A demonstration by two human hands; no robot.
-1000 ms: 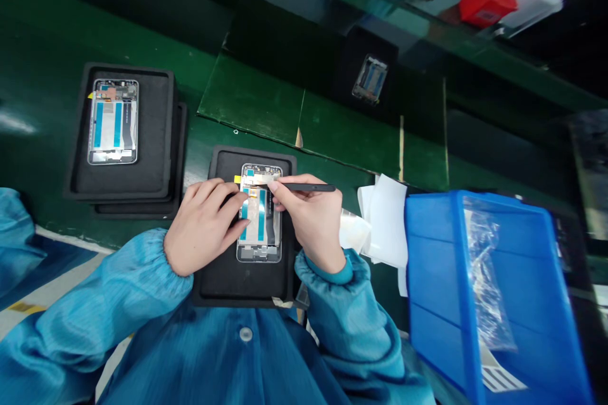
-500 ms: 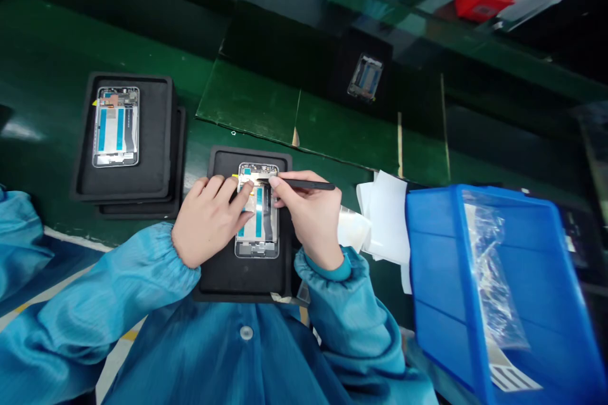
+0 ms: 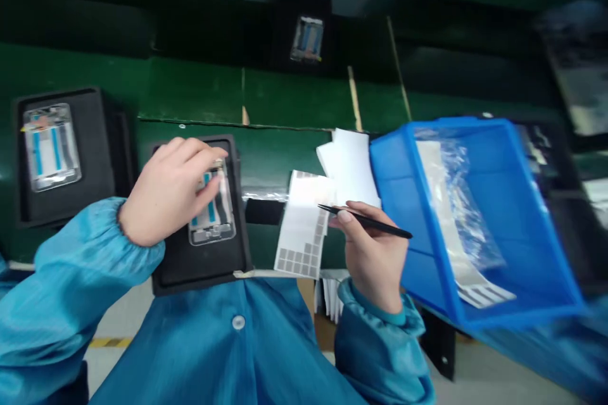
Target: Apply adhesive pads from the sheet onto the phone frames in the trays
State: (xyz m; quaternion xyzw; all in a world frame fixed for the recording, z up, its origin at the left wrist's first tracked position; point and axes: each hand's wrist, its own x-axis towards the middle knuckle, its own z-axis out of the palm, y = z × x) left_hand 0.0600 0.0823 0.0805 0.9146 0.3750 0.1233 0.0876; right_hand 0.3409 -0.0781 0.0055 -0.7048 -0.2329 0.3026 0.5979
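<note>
My left hand point(image 3: 168, 190) rests with bent fingers on an opened phone frame point(image 3: 213, 209) that lies in a black foam tray point(image 3: 199, 266) in front of me. My right hand point(image 3: 373, 253) is closed on black tweezers point(image 3: 363, 219). The tweezer tips point left and touch the right edge of a white sheet of small grey pads point(image 3: 301, 234), which lies to the right of the tray. Both sleeves are blue.
A blue plastic bin point(image 3: 475, 215) with clear film and a label strip stands on the right, white paper sheets point(image 3: 349, 161) at its left edge. A second phone frame in stacked black trays point(image 3: 50, 145) sits far left. Another tray point(image 3: 306, 38) lies on the green bench behind.
My right hand has drawn the tweezers off the phone frame and moved right to the pad sheet. The view has swung right, and my left hand stays on the frame.
</note>
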